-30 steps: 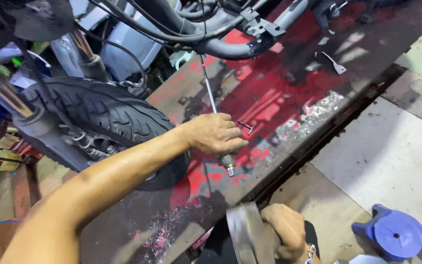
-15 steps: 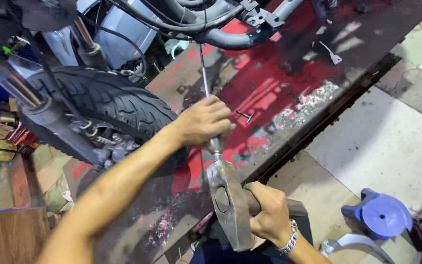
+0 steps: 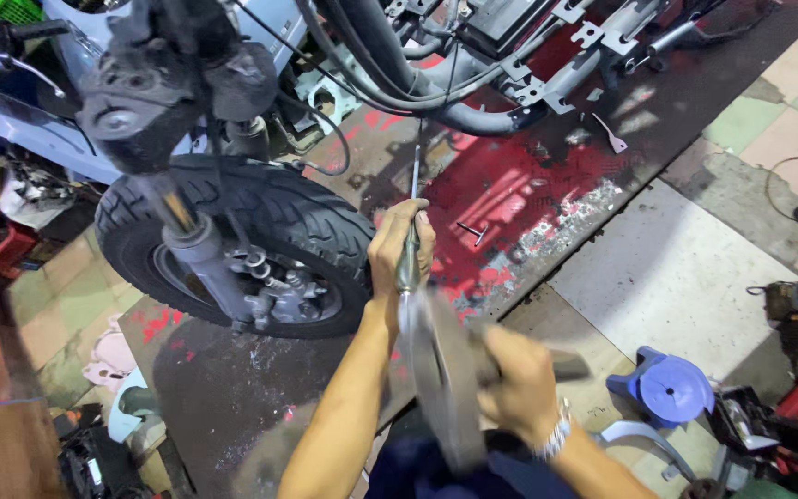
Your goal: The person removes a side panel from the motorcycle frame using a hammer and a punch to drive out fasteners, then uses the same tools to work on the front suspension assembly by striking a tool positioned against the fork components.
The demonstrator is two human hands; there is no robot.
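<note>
Front tyre [image 3: 260,231]: black, upright on the dark ramp [image 3: 233,407], left of centre.
Fork leg [image 3: 200,263]: grey, slanting across the wheel.
Frame tubes [image 3: 473,115]: grey, above the ramp's red-stained patch [image 3: 519,199].
Blue round stool [image 3: 669,388]: on the tiled floor [image 3: 685,268], lower right.
Power tool [image 3: 787,305]: at the right edge.

Motorcycle repair workshop. Evidence: stripped scooter with bare grey tubular metal frame [image 3: 473,115] and black ribbed rubber front tyre [image 3: 260,217], raised on a dark steel lift platform stained with red paint [image 3: 510,199]; worn pale tiled floor [image 3: 685,277]; scattered gear at floor level, including a blue round plastic tool [image 3: 669,388] and a dark cordless power drill [image 3: 787,305].
</note>
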